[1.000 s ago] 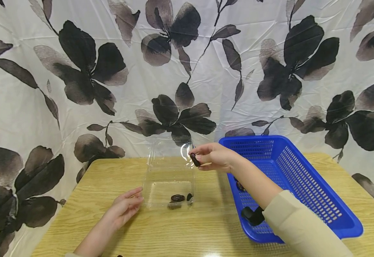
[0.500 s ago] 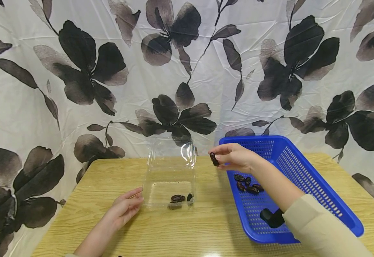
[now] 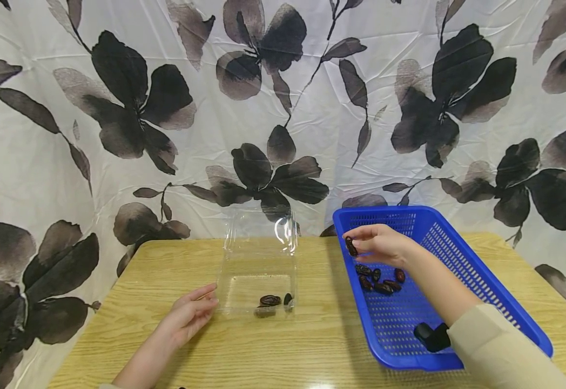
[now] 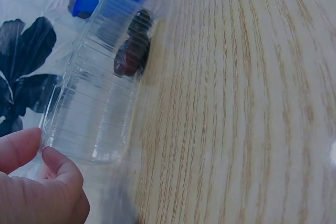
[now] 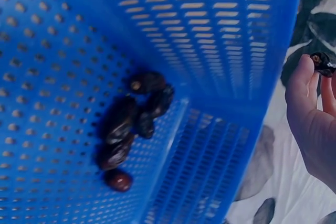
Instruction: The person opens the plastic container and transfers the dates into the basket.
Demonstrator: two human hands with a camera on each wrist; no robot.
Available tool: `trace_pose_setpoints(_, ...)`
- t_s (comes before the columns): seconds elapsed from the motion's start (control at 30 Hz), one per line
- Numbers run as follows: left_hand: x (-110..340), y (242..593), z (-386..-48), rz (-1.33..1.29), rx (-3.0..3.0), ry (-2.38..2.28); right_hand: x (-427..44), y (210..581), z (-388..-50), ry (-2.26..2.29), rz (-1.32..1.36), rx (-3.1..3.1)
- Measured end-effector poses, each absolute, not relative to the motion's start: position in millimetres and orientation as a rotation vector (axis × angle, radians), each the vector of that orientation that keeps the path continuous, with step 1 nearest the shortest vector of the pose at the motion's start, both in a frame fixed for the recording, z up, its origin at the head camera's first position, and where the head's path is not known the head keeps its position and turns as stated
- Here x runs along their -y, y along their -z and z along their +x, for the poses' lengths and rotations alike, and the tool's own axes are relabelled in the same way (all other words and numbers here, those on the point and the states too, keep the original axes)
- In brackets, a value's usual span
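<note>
In the head view my right hand [image 3: 380,246] pinches a dark, wrinkled date [image 3: 351,246] above the left rim of a blue plastic basket [image 3: 375,335]. The right wrist view catches the same date [image 5: 323,64] at the fingertips. A group of several dates [image 3: 382,289] lies on the basket floor. Left of it stands a clear plastic clamshell box [image 3: 244,292], lid raised, with a few dates [image 3: 270,300] near its front right corner. At the box's left side my left hand [image 3: 186,319] pinches the rim between thumb and finger, as the left wrist view shows.
The wooden table [image 3: 263,356] carries both containers. Behind it hangs a white cloth [image 3: 322,108] with dark flowers. The black wrist camera [image 3: 431,337] shows over the basket, below the right forearm.
My right hand has moved right with the date, from beside the clamshell's lid to over the basket's left rim. My left hand and the clamshell box have stayed in place.
</note>
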State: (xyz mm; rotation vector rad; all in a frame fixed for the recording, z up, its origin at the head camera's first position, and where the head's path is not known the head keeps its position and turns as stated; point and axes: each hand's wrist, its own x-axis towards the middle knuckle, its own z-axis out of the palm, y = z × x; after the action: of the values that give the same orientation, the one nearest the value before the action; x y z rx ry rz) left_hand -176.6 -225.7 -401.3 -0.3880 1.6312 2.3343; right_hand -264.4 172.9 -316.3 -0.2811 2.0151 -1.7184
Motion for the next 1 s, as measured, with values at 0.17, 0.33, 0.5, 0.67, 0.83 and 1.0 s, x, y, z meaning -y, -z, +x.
trace_pose_setpoints(0.17,225.5,402.0,-176.7,-0.387,-1.648,-2.325,-185.6,325.2,-267.0,1.727,-0.212,-2.043)
trace_pose_setpoints(0.33,225.9,401.9,-176.3,-0.392,-1.641,-2.327,-196.5,334.1,-269.4,1.728,-0.149,-2.058)
trace_pose_setpoints(0.5,225.8,401.4,-176.6,-0.395,-1.639,-2.325,-206.3,342.6,-270.4,1.692,-0.07,-2.1)
trace_pose_setpoints(0.67,224.8,400.1,-177.1,-0.389,-1.638,-2.319,-215.2,348.2,-269.6,1.596,0.054,-2.238)
trace_pose_setpoints(0.83,224.7,398.9,-176.6,-0.382,-1.642,-2.316,-222.1,352.8,-269.7,1.504,0.126,-2.315)
trace_pose_setpoints(1.0,225.1,398.8,-175.9,-0.382,-1.641,-2.316,-225.1,356.0,-269.4,1.484,0.163,-2.338)
